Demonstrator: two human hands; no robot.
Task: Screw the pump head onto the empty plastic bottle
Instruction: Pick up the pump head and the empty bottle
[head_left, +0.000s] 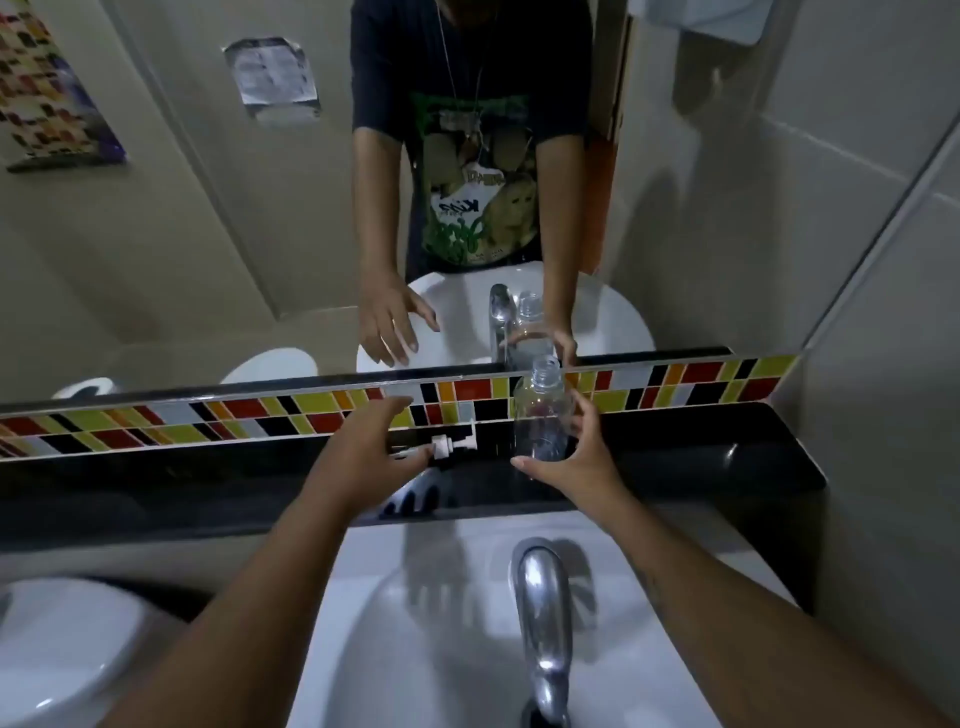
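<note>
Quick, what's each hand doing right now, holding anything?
Left hand: open, fingers spread just over the pump head lying on the black ledge, not gripping it yet.
Right hand: wrapped around the upright clear bottle.

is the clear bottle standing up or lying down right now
Upright. The clear bottle stands on the black ledge with its open, capless neck pointing up, and the right hand is around its base.

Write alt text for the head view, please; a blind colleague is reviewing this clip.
A person's right hand wraps around a clear empty plastic bottle standing upright and uncapped on a black ledge, while the open left hand reaches for a white pump head lying there. A chrome tap and white sink sit below.
</note>
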